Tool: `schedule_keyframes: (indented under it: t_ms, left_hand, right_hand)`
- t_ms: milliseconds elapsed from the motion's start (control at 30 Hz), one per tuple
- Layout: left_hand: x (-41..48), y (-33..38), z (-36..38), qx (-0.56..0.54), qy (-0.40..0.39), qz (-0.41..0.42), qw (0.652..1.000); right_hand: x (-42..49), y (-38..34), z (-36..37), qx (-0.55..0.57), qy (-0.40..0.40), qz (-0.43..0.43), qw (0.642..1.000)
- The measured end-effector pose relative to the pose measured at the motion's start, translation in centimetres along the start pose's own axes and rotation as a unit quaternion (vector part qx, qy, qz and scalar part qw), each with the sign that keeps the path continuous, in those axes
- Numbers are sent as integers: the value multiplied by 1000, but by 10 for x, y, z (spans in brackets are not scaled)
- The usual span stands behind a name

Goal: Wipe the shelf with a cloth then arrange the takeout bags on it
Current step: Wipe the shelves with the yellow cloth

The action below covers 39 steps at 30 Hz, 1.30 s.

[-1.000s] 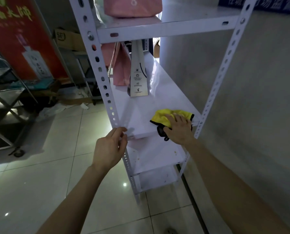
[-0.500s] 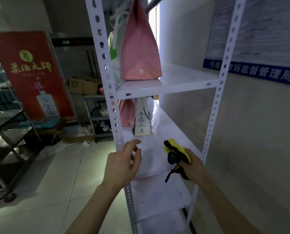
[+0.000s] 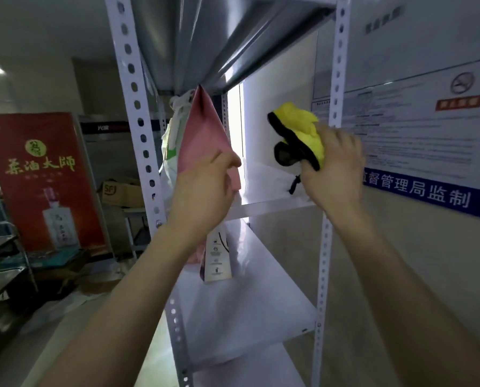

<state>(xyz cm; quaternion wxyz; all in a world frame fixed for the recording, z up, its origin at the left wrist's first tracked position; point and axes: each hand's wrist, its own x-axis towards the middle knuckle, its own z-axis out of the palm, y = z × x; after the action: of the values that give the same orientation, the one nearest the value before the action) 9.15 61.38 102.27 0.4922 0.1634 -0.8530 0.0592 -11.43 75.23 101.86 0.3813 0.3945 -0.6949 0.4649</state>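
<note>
Right hand (image 3: 334,170) up front, fingers curled tight round the yellow cloth (image 3: 303,127), held just above the shelf (image 3: 272,204). Left hand (image 3: 205,191) grips the pink bag (image 3: 202,135) low down, thumb across its front. The bag stands on the shelf's left end. Past the right fingers, the wall notice (image 3: 417,188) reads 监督管理局监制. Far left of the left fingers are a box (image 3: 121,189) marked SF and a red banner (image 3: 37,177) reading 茶油大师.

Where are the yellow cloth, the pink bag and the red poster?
yellow cloth (image 3: 303,125), head view, on its bright yellow top fold.
pink bag (image 3: 202,135), head view, on the upper half of its flat pink side.
red poster (image 3: 21,196), head view, on the plain red part under the gold letters.
</note>
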Motion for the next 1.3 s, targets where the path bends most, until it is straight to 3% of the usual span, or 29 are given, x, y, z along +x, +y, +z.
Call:
schedule_keyframes:
  t_ms: [67, 133, 200, 300, 467, 700, 867, 1033, 1200, 1300]
  left_hand:
    - [31, -7, 6, 71, -94, -11, 993]
    - [50, -11, 17, 126, -173, -5, 977]
    - [60, -17, 30, 174, -221, 4, 960]
    - [67, -30, 48, 221, -246, 2, 944]
    - [80, -50, 68, 235, -259, -24, 936]
    - [88, -61, 77, 221, -251, -27, 942]
    - [75, -53, 58, 202, -163, -13, 966]
    - [49, -46, 30, 208, -44, 65, 975]
    - [40, -61, 4, 296, 29, 96, 950]
    - [39, -73, -7, 356, 94, 110, 923]
  right_hand:
    - [18, 1, 23, -79, -190, 11, 979]
    - [18, 8, 43, -81, -399, 39, 913]
    - [11, 20, 57, -115, -459, -9, 881]
    - [12, 33, 70, -161, -441, -80, 879]
    - [26, 28, 77, -110, -461, 21, 880]
    - [47, 37, 117, -124, -486, 68, 862]
    - [87, 25, 165, -122, -534, 106, 830]
    - [88, 22, 166, -126, -548, 94, 822]
    - [38, 35, 112, -128, -482, 34, 866]
    - [36, 41, 109, -148, -494, 34, 856]
